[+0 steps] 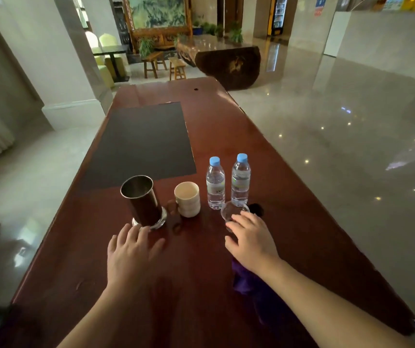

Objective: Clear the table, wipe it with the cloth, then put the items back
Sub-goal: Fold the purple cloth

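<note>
Your left hand hovers, fingers spread and holding nothing, near the steel canister. Your right hand rests relaxed fingers on the glass cup; the purple cloth lies on the bench.

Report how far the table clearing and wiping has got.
Done: nothing visibly. The metal cup, ceramic cup, two water bottles and black mat all sit on the table. In hand: the right hand reaches onto the small glass cup; the left hand spreads open near the metal cup. Left: clearing everything, wiping with the purple cloth lying under the right forearm, then putting items back.
</note>
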The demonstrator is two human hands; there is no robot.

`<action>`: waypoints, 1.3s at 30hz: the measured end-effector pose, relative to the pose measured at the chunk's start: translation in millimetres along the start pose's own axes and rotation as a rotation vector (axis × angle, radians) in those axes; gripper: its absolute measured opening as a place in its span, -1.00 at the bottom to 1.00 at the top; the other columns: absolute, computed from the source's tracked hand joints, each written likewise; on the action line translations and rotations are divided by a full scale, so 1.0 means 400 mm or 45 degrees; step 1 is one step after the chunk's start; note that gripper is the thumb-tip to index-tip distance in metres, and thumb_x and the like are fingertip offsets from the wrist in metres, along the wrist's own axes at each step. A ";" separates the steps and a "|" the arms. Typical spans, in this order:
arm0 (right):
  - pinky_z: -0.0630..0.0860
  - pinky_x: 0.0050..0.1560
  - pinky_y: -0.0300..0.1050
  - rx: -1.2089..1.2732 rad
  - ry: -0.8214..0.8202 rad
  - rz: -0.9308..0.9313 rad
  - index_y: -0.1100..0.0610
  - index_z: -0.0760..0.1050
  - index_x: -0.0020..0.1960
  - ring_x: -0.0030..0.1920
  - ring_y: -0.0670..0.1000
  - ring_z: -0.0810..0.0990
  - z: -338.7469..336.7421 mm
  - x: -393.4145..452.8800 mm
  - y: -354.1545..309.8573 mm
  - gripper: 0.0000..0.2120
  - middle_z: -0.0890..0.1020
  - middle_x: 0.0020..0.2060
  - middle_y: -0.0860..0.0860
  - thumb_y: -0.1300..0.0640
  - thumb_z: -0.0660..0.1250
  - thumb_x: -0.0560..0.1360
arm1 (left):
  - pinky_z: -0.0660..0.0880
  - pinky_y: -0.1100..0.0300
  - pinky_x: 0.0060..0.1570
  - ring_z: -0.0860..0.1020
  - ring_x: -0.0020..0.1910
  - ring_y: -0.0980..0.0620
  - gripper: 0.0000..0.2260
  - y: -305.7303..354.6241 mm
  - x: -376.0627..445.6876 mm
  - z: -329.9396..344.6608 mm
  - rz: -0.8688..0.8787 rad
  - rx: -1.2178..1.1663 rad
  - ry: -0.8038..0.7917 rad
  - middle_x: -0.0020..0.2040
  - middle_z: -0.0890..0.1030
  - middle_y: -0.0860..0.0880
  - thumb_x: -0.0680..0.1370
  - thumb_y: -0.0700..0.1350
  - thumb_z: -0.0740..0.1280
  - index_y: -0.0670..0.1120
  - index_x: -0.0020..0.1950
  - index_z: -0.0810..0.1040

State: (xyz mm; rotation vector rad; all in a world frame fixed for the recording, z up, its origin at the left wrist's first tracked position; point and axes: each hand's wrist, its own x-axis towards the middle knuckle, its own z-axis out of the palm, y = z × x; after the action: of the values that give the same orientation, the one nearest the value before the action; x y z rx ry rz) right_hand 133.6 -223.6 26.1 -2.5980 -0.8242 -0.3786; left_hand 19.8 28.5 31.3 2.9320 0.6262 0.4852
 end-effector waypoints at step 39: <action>0.51 -0.01 -0.06 1.316 -0.730 1.269 -0.09 0.44 0.36 0.08 0.03 0.59 0.070 -0.189 0.225 -0.46 0.61 0.15 -0.03 -0.03 0.36 0.38 | 0.53 0.02 -0.19 0.58 -0.13 -0.15 -0.64 0.455 -0.133 0.262 -0.977 -1.878 -1.018 -0.07 0.64 -0.19 0.42 -0.38 0.18 -0.12 0.13 0.55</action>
State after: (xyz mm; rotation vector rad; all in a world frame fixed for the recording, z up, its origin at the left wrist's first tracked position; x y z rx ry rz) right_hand 131.5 -316.0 -51.6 -1.7471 0.2203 0.8676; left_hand 77.6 -162.9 -52.7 1.1625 0.7032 -0.2663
